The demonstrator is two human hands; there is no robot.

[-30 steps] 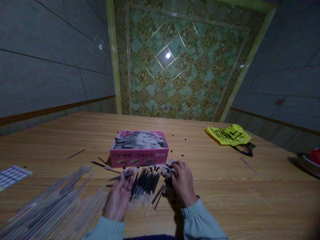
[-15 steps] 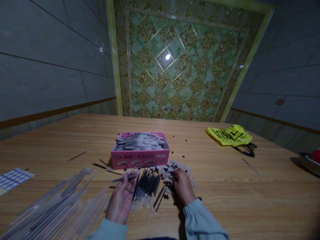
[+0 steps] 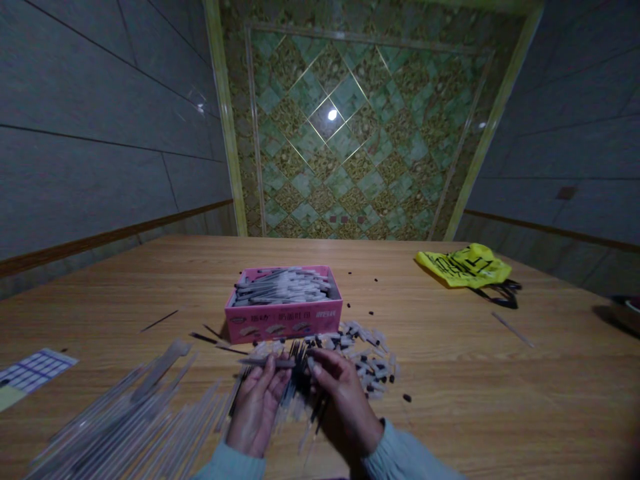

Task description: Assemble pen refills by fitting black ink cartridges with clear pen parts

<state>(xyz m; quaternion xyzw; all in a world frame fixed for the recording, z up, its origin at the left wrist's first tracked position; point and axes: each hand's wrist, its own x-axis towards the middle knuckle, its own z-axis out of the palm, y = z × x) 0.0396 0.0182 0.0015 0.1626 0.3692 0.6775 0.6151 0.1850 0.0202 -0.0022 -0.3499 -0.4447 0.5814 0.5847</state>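
My left hand (image 3: pixel 259 397) is closed around a slim grey pen (image 3: pixel 273 363), which lies level between thumb and fingers. Just right of the pen's end, my right hand (image 3: pixel 343 387) pinches a small pale cap (image 3: pixel 311 364); a narrow gap separates the two. Beneath both hands lies a bundle of thin black-tipped pen refills (image 3: pixel 287 397), partly covered by them. A heap of small clear and black caps (image 3: pixel 375 367) spreads beside my right hand. Behind the hands stands a pink box (image 3: pixel 285 325) filled with grey-white pens (image 3: pixel 283 287).
Many long clear tubes (image 3: pixel 125 420) lie at the front left, near a gridded label sheet (image 3: pixel 37 373). A yellow bag (image 3: pixel 465 267) with black straps rests at the far right. Single sticks and black bits are scattered on the wooden table (image 3: pixel 450 353).
My right hand has left the cap heap and moved left to the pen, a small cap now in its fingers. My left hand keeps the pen and has shifted slightly right.
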